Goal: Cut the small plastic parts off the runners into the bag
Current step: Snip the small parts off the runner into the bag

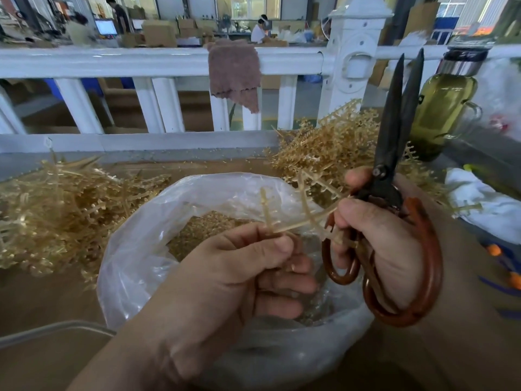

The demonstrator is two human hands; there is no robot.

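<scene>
Over the mouth of the clear plastic bag point(146, 249), the left hand point(239, 266) pinches one end of a pale yellow runner point(304, 220) between thumb and forefinger, with the other fingers curled under. The runner's stem slants up to the right hand point(375, 235), and its far end lies against those fingers. I cannot tell whether they grip it too.

The right hand holds black scissors point(392, 136) with its fingers curled through the red-brown handle loops and its thumb up by the pivot. The blades point upward, slightly parted and well away from the runner. A heap of cut parts point(203, 230) already lies in the bag. Tangled runners are piled to the left point(56, 210) and to the right point(324, 145) on the brown table point(42, 300).

The step in hand looks like readying this runner for snipping. To do it well:

- Tip the blades down to the side branches.
- Keep the runner over the middle of the bag, so each part drops inside and not onto the table.
- Cut close to where each part joins the runner, so that no stub stays on it.
- Hold the left fingertips back from the blade line.
- Turn the runner between cuts instead of reaching the scissors across it.
</scene>
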